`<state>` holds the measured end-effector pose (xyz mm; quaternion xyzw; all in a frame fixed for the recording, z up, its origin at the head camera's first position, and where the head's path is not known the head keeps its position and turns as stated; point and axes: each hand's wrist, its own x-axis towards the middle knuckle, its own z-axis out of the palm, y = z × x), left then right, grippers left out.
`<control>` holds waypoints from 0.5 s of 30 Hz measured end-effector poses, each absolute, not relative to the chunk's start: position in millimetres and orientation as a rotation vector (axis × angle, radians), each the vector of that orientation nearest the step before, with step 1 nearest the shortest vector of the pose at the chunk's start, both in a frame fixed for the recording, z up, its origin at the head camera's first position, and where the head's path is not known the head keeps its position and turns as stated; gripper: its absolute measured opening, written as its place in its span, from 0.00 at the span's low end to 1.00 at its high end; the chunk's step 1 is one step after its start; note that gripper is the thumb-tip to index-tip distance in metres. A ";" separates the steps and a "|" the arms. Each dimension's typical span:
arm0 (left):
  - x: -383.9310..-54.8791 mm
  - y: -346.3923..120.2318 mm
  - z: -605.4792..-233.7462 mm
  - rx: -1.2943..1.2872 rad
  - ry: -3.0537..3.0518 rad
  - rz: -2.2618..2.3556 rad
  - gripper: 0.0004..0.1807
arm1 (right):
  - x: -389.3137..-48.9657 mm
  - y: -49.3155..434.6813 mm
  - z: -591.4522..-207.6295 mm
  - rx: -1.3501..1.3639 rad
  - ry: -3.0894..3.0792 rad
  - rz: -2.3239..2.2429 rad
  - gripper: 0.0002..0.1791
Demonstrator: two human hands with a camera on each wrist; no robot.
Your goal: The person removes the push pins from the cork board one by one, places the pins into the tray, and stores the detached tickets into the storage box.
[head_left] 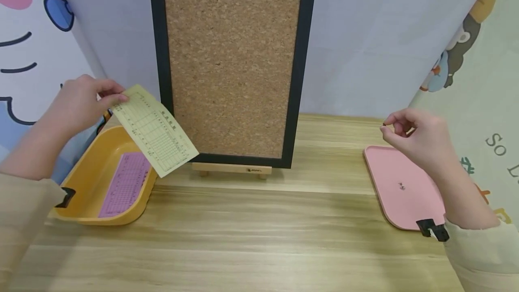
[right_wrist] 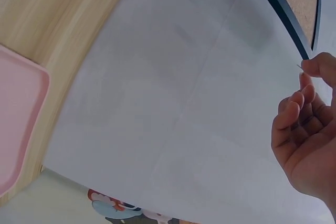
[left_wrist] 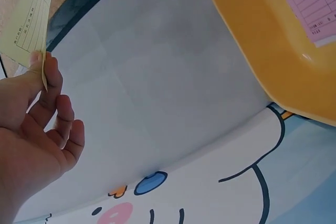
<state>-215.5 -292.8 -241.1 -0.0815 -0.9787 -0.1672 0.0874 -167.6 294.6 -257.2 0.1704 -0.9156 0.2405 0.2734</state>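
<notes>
My left hand (head_left: 87, 102) pinches a yellow printed form (head_left: 156, 132) by its upper corner, between thumb and forefinger. The sheet hangs tilted over the right rim of the yellow basin, and its lower end overlaps the corkboard's lower left corner in the head view. Over the pink tray, my right hand (head_left: 421, 139) holds a tiny pin (right_wrist: 299, 67) between thumb and forefinger; only its thin point shows, the head being hidden by the fingertips. The corkboard (head_left: 231, 66), black-framed and bare, stands upright between the hands.
A yellow basin (head_left: 143, 197) at the left holds a purple printed form (head_left: 125, 184). The pink tray (head_left: 389, 170) at the right carries a few small metal pins (head_left: 401, 186). A wooden easel (head_left: 231, 168) supports the board on the wood-grain table (head_left: 259, 233).
</notes>
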 end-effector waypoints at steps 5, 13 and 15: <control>-224.9 -308.0 -245.0 -0.287 -2.937 -0.410 0.19 | -166.3 308.7 -266.8 0.435 -2.490 0.686 0.04; -235.3 -324.6 -252.3 -0.342 -3.006 -0.352 0.16 | -171.8 331.6 -284.3 0.358 -2.581 0.713 0.03; -237.7 -328.2 -254.2 -0.337 -3.034 -0.351 0.18 | -172.5 337.3 -289.3 0.317 -2.618 0.728 0.02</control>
